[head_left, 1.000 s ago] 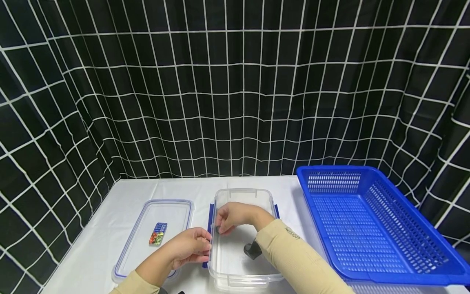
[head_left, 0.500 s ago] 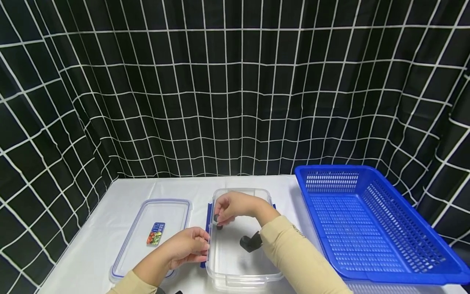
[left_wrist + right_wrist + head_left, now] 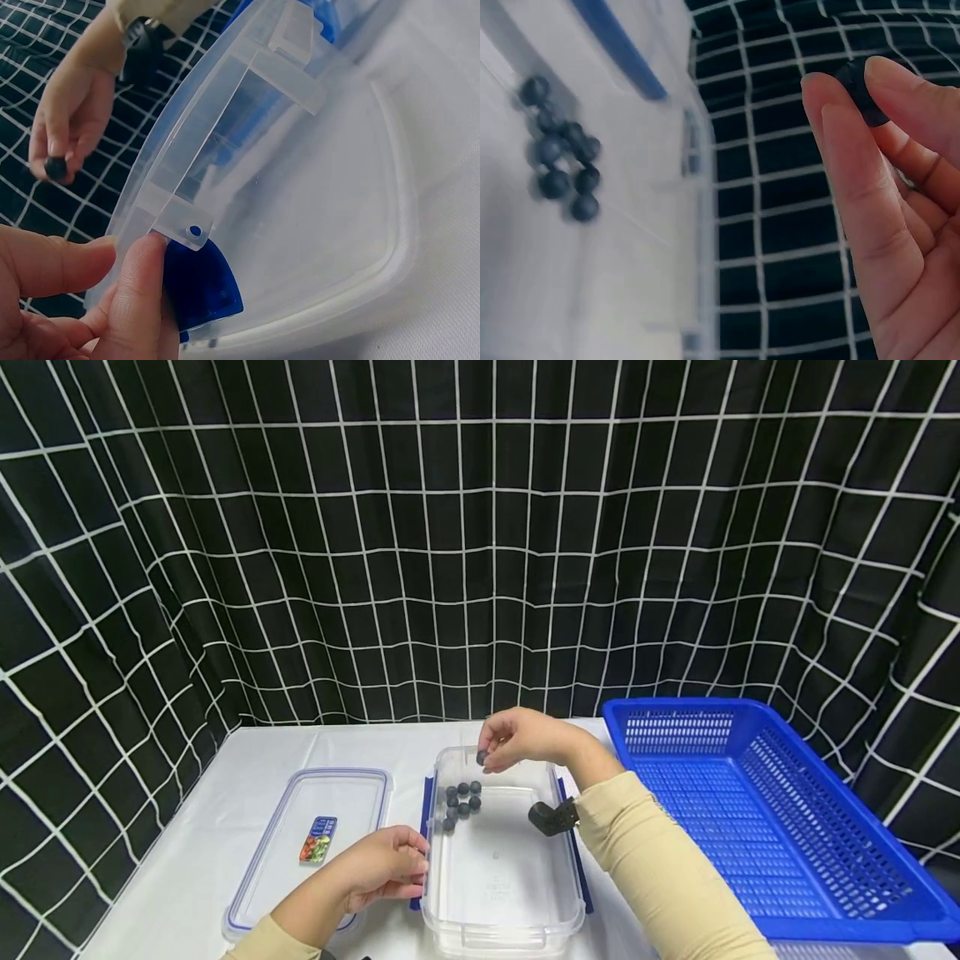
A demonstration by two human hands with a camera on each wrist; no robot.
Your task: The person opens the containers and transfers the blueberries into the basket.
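Observation:
My right hand (image 3: 517, 739) pinches one small, dark, round blueberry (image 3: 861, 90) between thumb and fingertips, above the far end of a clear plastic food container (image 3: 495, 935). Inside it, several more blueberries (image 3: 463, 810) lie loosely grouped on the floor, toward the far left. My left hand (image 3: 386, 864) is at the container's left side. In the left wrist view its thumb and index finger hold the rim (image 3: 172, 165) beside a blue latch (image 3: 199, 289), which hangs unclipped.
A clear lid (image 3: 258, 877) with a blue seal and a colourful label (image 3: 318, 839) lies left of the container. To the right stands a large blue perforated basket (image 3: 738, 835). A black grid-patterned curtain (image 3: 480, 568) surrounds the white-covered table (image 3: 180, 860).
My right hand has risen from the container's left side toward its far end with the blueberry, uncovering the group of blueberries inside. My left hand stays at the rim.

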